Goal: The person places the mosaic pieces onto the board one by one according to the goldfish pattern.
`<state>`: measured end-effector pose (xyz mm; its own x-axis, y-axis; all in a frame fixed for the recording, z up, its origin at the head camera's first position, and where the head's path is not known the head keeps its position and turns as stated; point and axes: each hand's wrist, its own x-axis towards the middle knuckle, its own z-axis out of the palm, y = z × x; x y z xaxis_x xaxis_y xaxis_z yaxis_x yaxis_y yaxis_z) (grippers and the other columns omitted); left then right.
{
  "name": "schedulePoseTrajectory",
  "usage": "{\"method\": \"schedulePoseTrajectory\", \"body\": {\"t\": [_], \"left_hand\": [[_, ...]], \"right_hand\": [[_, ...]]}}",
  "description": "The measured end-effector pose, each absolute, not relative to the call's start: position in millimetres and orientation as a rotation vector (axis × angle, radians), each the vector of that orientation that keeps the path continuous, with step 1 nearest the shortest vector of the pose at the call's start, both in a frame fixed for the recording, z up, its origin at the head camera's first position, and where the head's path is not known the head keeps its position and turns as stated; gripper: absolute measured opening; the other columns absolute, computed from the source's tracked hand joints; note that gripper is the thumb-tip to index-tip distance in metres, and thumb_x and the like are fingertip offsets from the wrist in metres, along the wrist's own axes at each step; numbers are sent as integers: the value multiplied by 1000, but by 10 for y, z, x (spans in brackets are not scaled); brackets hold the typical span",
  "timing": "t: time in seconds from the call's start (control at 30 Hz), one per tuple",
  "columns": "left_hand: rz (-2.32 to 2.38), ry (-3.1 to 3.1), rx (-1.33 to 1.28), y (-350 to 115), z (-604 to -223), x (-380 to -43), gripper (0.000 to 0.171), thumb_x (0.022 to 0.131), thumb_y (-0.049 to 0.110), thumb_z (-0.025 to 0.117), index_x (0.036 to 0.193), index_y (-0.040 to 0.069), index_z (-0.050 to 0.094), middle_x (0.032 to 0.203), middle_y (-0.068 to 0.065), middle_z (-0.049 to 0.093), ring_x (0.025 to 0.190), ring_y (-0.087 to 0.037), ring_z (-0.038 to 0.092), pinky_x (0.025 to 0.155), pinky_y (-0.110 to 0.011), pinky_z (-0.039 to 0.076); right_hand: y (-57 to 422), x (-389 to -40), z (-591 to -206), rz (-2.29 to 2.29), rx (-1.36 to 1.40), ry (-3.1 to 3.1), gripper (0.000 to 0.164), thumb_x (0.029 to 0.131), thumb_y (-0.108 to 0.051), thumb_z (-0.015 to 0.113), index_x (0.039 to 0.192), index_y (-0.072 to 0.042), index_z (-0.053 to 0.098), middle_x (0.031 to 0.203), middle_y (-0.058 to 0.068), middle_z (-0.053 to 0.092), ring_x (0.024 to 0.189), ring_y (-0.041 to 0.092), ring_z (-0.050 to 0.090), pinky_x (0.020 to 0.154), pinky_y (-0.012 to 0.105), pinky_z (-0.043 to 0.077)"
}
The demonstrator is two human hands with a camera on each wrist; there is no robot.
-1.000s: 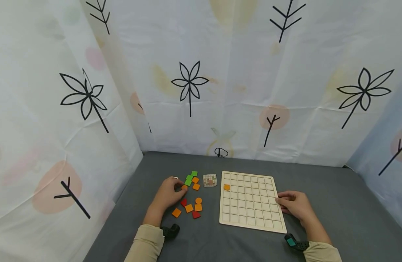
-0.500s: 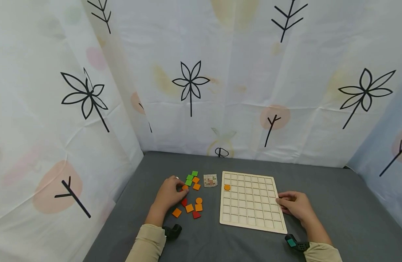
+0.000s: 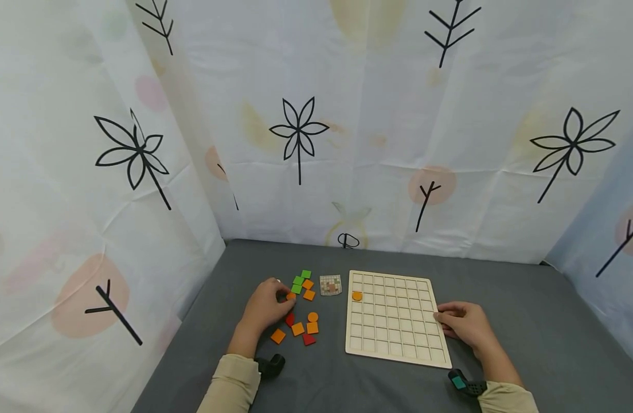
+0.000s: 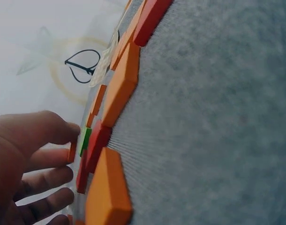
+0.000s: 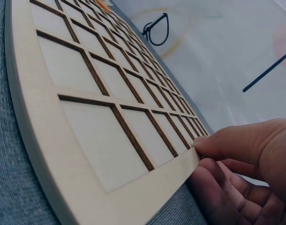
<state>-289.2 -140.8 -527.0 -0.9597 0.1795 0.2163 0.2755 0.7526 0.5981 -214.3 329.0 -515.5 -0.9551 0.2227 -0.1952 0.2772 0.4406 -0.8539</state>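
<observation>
My left hand (image 3: 265, 305) is at the far-left pieces, pinching an orange round disc (image 3: 291, 296) between thumb and index finger. In the left wrist view the disc (image 4: 72, 152) shows edge-on at the fingertips, while the other fingers are spread. A pale wooden grid board (image 3: 394, 360) lies to the right of the pieces. Another orange disc (image 3: 357, 296) sits in one of its left cells, near the top. My right hand (image 3: 463, 322) grips the board's right edge; in the right wrist view its thumb lies on the rim (image 5: 185, 164) with curled fingers below.
Green squares (image 3: 298, 280) and orange squares (image 3: 308, 295) lie beyond the left hand. Nearer are red pieces (image 3: 308, 339), more orange squares (image 3: 297, 328) and a loose orange disc (image 3: 313, 316). A small printed grid card (image 3: 330, 285) lies left of the board. A patterned curtain (image 3: 368, 201) borders the grey table.
</observation>
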Motion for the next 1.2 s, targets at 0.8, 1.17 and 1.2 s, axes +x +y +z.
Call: {"method": "schedulePoseTrajectory", "body": {"t": [0.8, 1.17, 1.2], "left_hand": [[-1084, -2703, -889, -366, -5114, -2751, 20, 96, 29, 80, 111, 16, 82, 106, 1, 69, 91, -12, 60, 83, -29, 56], [-995, -2732, -1025, -143, -5226, -2723, 14, 94, 23, 78, 104, 12, 82, 96, 0, 69, 88, -10, 60, 121, -48, 44], [-995, -2737, -1023, -139, -5227, -2722, 14, 94, 22, 79, 103, 12, 82, 95, 0, 68, 87, -9, 59, 125, -50, 39]], "right_hand": [[3279, -2124, -5131, -1599, 446, 2610, 42, 98, -11, 74, 131, 14, 65, 97, 11, 71, 79, 12, 72, 69, 28, 63], [3289, -2139, -5133, -1591, 452, 2598, 42, 98, -12, 74, 131, 13, 65, 99, 11, 72, 80, 12, 72, 70, 28, 63], [3290, -2142, -5134, -1591, 453, 2600, 42, 98, -12, 74, 131, 13, 65, 99, 11, 72, 80, 12, 72, 70, 28, 63]]}}
